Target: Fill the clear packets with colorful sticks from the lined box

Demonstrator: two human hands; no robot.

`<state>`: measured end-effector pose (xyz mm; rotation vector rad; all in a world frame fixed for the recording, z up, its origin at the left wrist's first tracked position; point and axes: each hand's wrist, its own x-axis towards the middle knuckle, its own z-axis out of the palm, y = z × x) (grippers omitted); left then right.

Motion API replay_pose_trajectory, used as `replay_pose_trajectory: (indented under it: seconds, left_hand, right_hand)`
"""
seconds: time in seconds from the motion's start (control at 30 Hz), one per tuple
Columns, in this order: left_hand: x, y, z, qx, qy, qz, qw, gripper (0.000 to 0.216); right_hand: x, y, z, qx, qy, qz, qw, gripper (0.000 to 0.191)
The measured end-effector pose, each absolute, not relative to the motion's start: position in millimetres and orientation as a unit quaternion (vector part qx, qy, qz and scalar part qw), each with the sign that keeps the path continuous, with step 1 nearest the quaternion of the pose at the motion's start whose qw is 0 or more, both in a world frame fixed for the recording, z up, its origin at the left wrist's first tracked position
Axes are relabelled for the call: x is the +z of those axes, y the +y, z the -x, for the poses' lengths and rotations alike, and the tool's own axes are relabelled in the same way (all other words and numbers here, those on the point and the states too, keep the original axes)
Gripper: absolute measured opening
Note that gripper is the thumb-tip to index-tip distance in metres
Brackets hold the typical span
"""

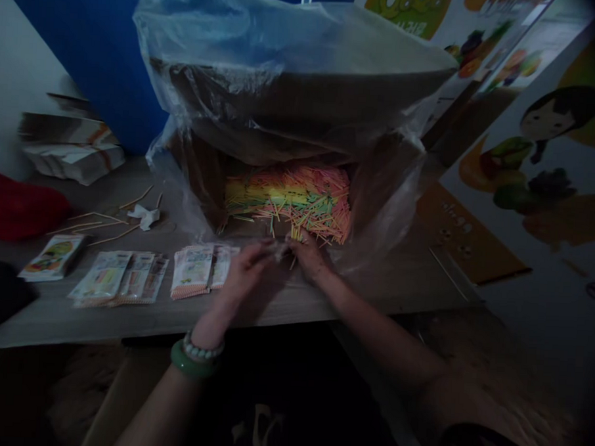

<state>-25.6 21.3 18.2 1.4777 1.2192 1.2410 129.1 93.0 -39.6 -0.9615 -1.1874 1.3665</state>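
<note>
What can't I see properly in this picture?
Head view: what the left hand holds, if anything; blur and dimness.
Head view: packets' small print; too tiny, blurred.
Head view: rest of the red bundle; cut off by left edge.
Head view: box floor under the coloured sticks; they cover it.

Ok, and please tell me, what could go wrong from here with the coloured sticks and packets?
The thin, multicoloured sticks lie loose and at odd angles near the right hand, so a few might spill.

The crumpled, transparent plastic liner rises loosely behind them and could sag over them.

The left hand is close to the flat, see-through printed packets; a sideways move might disturb them.
</note>
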Motion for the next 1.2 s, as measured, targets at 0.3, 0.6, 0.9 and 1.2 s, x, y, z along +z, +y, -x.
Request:
replay_pose_trajectory:
  seconds: [0.3, 0.6, 0.9, 1.2]
  left_hand:
    - [-15.4, -2.9, 3.1, 0.217, 0.448, -0.828, 0.258, 0.016]
    - [-9.1, -9.0, -5.0, 0.218, 0.466, -0.846, 0.143, 0.022]
    - [-26.7, 6.2, -1.4, 0.276, 0.501, -0.799, 0.186, 0.01]
    - [-18.5, 13.4, 11.9, 0.361, 0.43, -0.805, 0.194, 0.025]
  right_hand:
    - [-28.4, 82.8, -127.9, 0.515, -0.573, 0.418, 0.481, 0.018]
    - [-24.9, 74.5, -124.7, 0.626, -0.495, 0.366, 0.478, 0.032]
    - [-13.9, 86.4, -133.5, 0.609, -0.432, 0.381, 0.546, 0.033]
    - [-15.1, 68.7, -142.7, 0.637, -0.552, 0.378, 0.383, 0.034]
